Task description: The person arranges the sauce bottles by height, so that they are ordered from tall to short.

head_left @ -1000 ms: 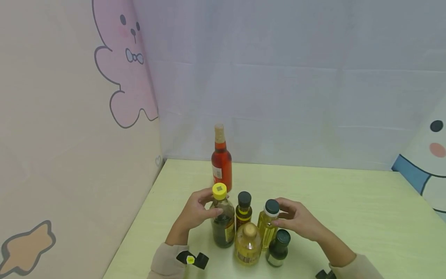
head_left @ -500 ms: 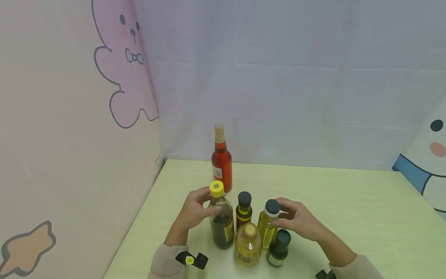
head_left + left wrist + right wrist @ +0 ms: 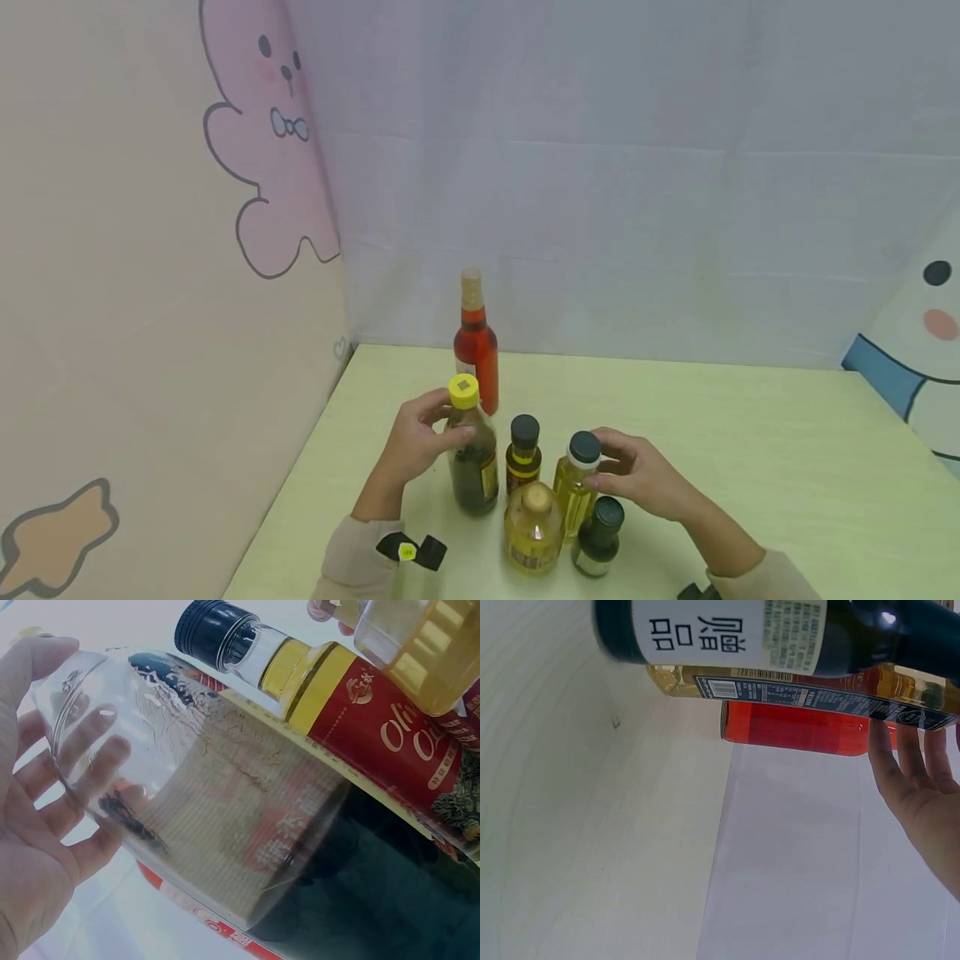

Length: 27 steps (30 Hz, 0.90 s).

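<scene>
The yellow-capped bottle [image 3: 472, 473] is at the frame's lower centre, gripped near its shoulder by your left hand [image 3: 416, 440]; whether its base touches the table [image 3: 735, 433] is unclear. Further right, your right hand [image 3: 643, 477] grips the white-collared bottle [image 3: 572, 495] near its neck. Swinging the first rightward could topple the slim black-capped bottle [image 3: 523, 465]; pushing it toward the frame's top might strike the red bottle [image 3: 480, 350].

The head view is softly, evenly lit — from the left wrist, white glints dot the yellow-capped bottle [image 3: 217, 795].
</scene>
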{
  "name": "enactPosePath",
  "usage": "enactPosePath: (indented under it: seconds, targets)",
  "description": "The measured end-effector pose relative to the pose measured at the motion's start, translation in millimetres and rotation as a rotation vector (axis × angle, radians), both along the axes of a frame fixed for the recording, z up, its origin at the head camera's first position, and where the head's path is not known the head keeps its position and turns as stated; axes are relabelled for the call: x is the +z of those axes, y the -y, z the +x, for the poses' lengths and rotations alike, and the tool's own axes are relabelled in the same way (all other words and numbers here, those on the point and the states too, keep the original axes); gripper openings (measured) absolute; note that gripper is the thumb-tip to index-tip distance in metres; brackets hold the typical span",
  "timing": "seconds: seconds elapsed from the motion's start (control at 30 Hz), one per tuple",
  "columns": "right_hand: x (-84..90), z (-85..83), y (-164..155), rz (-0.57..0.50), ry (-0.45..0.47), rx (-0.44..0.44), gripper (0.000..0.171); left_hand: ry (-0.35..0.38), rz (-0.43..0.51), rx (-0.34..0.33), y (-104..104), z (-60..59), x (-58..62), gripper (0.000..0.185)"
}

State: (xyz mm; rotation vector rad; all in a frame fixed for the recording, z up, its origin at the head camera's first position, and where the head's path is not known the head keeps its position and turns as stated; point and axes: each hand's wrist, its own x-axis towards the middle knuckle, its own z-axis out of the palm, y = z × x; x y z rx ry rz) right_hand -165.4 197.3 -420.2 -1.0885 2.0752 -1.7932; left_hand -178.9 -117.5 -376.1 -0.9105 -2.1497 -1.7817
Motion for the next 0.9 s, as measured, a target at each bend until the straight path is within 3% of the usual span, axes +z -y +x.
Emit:
enactPosePath:
  seconds: [0.33,0.5,0.77,0.9]
  targets:
    - [-2.2,-1.0,0,-0.02,-0.008,0.02,0.034,0.045,-0.004,0.074,-7,-10.5,5.5,0.026]
    - [-2.8,-1.1,-1,-0.02,-0.003,0.014,0.033,0.063,-0.009,0.095,-11,-15.5,9.2,0.028]
    - [-3.0,-0.9,-3,-0.007,0.008,0.007,0.032,0.169,-0.018,0.122,-21,-23.7,14.6,0.033]
    - [-1.6,0.0,-3,-0.001,0.006,0.0,0.032,0.166,-0.02,0.125,-26,-27.5,17.3,0.034]
